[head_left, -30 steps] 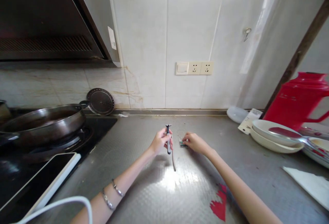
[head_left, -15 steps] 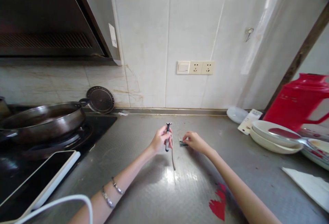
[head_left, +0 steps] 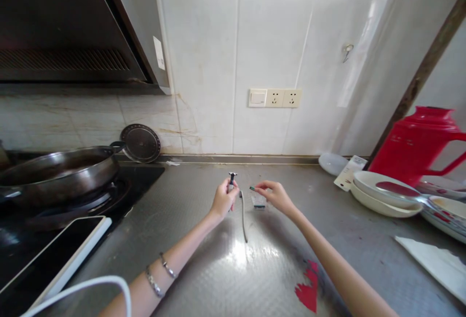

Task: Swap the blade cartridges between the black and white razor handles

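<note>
My left hand [head_left: 223, 201] is closed around a small razor-like tool [head_left: 232, 181], held upright with its wide head on top. A thin grey brush or stick [head_left: 243, 220] with a dark end lies on the metal counter just right of that hand. My right hand [head_left: 275, 195] pinches a small green piece [head_left: 252, 188] between thumb and fingertips, raised above the counter. Below the pinched piece is a small clear case [head_left: 258, 201] with a dark strip inside.
A steel pan [head_left: 61, 171] sits on the black stove at left, with a phone [head_left: 54, 258] and white cable in front. At right are stacked plates [head_left: 382, 198], a red jug [head_left: 417, 147] and white paper [head_left: 433, 263]. A red patch [head_left: 308, 290] marks the counter's front.
My right hand has lifted slightly with the green piece, uncovering the clear case. My left hand has shifted a little left with the tool, farther from the thin stick.
</note>
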